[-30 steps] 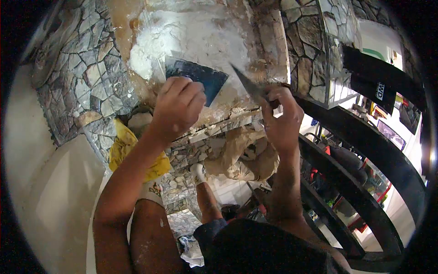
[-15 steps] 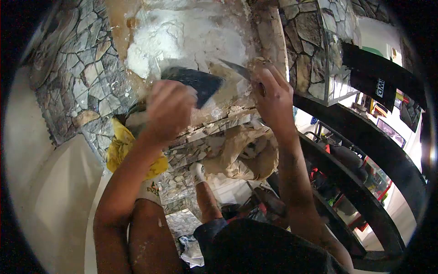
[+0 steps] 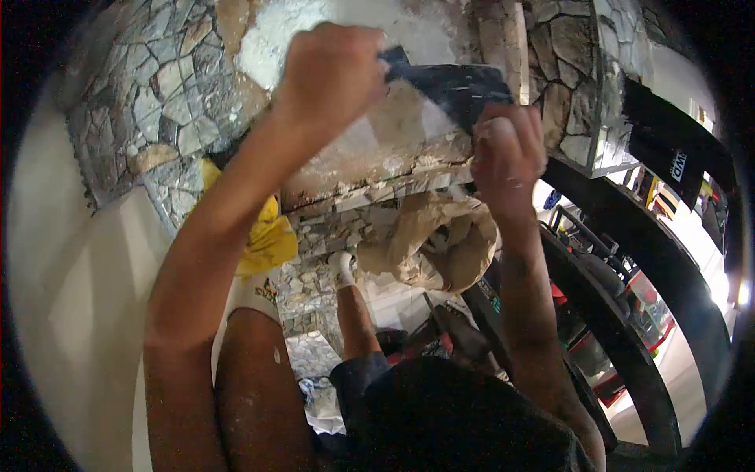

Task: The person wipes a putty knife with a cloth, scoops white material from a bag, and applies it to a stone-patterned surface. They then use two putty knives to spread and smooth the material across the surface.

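My left hand (image 3: pixel 334 71) is closed round the handle end of a wide dark scraper (image 3: pixel 460 88), whose blade points to the right over the pale, plaster-smeared step (image 3: pixel 393 130). At the blade's far corner, my right hand (image 3: pixel 510 153) is closed, its fingers dusted white. The thin-bladed putty knife seen in it earlier is hidden behind the fingers and the scraper. White powder (image 3: pixel 275 35) is heaped on the step behind my left hand.
A yellow bag (image 3: pixel 271 240) lies below my left forearm. An opened brown paper sack (image 3: pixel 425 263) stands below the step's broken edge. Stone-patterned tiles (image 3: pixel 169 86) flank the left side; black curved railings (image 3: pixel 605 330) run along the right.
My left hand has moved up and right, swinging the scraper toward my right hand. My right hand has shifted slightly right and down, and its blade is out of sight. The view has tilted downward.
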`<state>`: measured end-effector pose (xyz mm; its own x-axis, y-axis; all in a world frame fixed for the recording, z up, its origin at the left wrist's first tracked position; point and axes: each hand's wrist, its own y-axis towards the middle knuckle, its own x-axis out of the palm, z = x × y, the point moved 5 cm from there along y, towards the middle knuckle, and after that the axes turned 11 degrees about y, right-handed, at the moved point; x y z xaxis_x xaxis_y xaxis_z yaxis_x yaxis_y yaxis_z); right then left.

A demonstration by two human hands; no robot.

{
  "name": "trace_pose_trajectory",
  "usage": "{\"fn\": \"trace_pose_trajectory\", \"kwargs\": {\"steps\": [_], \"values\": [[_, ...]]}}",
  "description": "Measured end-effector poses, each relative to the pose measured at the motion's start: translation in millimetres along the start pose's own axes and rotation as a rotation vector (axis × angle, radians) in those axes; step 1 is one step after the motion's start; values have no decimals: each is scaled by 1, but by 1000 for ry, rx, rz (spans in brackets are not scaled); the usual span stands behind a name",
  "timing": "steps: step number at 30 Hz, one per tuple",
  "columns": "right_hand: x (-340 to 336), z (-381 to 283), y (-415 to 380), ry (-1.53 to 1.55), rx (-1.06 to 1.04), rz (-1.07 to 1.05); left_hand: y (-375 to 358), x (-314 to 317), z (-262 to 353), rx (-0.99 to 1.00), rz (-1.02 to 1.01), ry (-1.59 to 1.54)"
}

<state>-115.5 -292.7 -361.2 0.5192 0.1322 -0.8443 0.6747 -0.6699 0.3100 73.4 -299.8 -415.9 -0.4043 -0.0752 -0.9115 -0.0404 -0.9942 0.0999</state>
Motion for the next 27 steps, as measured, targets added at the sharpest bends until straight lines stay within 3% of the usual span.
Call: {"fn": "trace_pose_trajectory", "kwargs": {"steps": [2,3,5,7,9,11,14,17,20,23,26,27], "values": [[-4,-2,-8,6,62,-12,-7,7,-26,-126,9,-184],[1,0,-17,18,85,-35,-9,2,-36,-118,93,-121],[17,5,-41,121,62,-168,-29,13,-76,-337,194,-400],[34,-9,-63,171,-9,-272,-52,13,-102,-623,162,-610],[53,-17,-82,227,-18,-392,-88,40,-150,-1118,357,-734],[71,-17,-98,284,36,-522,-110,54,-194,-1144,378,-595],[101,4,-103,367,438,-472,-124,52,-214,-1194,436,-599],[104,-1,-72,74,258,-314,-127,45,-207,-1253,475,-573],[115,10,-71,13,313,-469,-133,48,-201,-1257,584,-673],[101,7,-67,-1,207,-306,-139,60,-216,-1218,618,-734],[85,-11,-66,-5,336,-358,-149,64,-227,-1172,603,-640],[85,-21,-73,-11,234,-297,-148,62,-222,-1160,613,-724]]}}
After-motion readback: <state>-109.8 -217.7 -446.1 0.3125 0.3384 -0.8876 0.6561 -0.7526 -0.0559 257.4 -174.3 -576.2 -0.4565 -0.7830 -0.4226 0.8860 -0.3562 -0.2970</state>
